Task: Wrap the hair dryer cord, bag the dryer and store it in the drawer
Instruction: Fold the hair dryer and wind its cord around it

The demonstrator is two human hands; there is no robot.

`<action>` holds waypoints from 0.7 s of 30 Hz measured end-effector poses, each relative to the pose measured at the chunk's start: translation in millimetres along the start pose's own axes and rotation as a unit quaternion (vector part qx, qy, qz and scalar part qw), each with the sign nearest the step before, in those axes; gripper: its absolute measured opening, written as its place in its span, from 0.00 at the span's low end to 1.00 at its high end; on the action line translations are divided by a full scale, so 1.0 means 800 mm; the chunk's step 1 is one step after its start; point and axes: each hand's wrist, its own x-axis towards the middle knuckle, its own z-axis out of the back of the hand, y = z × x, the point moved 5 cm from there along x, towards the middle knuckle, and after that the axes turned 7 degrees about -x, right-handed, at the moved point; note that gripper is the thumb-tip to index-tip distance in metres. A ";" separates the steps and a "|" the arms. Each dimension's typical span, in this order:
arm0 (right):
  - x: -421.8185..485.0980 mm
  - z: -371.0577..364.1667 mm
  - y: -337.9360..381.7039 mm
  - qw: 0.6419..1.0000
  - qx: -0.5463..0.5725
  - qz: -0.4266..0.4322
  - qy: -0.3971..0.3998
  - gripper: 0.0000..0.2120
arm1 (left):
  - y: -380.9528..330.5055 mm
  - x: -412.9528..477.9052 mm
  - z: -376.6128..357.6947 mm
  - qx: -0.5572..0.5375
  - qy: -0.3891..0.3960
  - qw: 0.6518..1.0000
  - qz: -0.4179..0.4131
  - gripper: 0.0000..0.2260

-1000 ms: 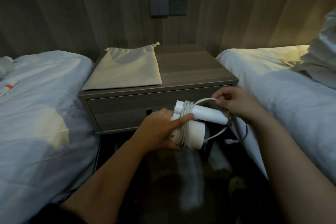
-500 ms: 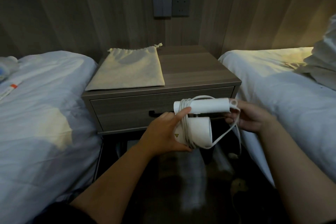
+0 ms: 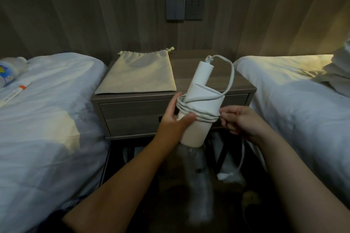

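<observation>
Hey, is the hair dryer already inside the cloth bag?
No, the left hand holds the hair dryer, the right hand pinches its cord, and the cloth bag lies flat on the nightstand.

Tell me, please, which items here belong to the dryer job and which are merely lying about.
Job: hair dryer, cord, drawstring bag, drawer, left hand, right hand.
Lying about: bottle and tube on the left bed, wall socket, linen on the right bed.

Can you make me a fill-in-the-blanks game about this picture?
The left hand grips the white hair ____.
The right hand pinches the wrapped ____.
The cloth bag lies on the ____.
The drawer is ____.
Missing words: dryer, cord, nightstand, closed.
</observation>
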 end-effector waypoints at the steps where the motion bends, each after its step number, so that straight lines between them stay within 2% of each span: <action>1: -0.002 0.001 0.009 0.999 -0.039 0.012 -0.010 0.14 | -0.002 0.001 0.002 0.001 -0.010 1.000 0.003 0.48; 3: -0.008 0.001 0.023 0.995 -0.094 0.025 -0.027 0.13 | -0.005 0.002 0.005 0.019 -0.027 0.999 0.001 0.45; 9: -0.030 0.002 0.054 0.991 -0.122 0.001 -0.047 0.08 | -0.014 0.008 0.026 0.038 -0.100 0.994 0.002 0.31; 12: -0.035 -0.005 0.066 0.989 -0.142 -0.002 -0.049 0.05 | -0.020 0.007 0.028 0.039 -0.109 0.993 0.000 0.23; 14: -0.037 -0.005 0.070 0.981 -0.188 0.005 -0.058 0.04 | -0.024 0.007 0.031 0.037 -0.122 0.992 -0.003 0.28; 17: -0.038 0.003 0.070 0.955 -0.286 0.010 -0.075 0.10 | -0.036 0.005 0.036 0.056 -0.143 0.988 -0.011 0.36; 19: -0.040 0.006 0.073 0.954 -0.282 0.021 -0.096 0.13 | -0.046 0.003 0.043 0.084 -0.163 0.983 -0.021 0.38; 21: -0.042 0.000 0.079 0.958 -0.267 0.036 -0.098 0.11 | -0.049 0.002 0.054 0.134 -0.181 0.974 -0.015 0.41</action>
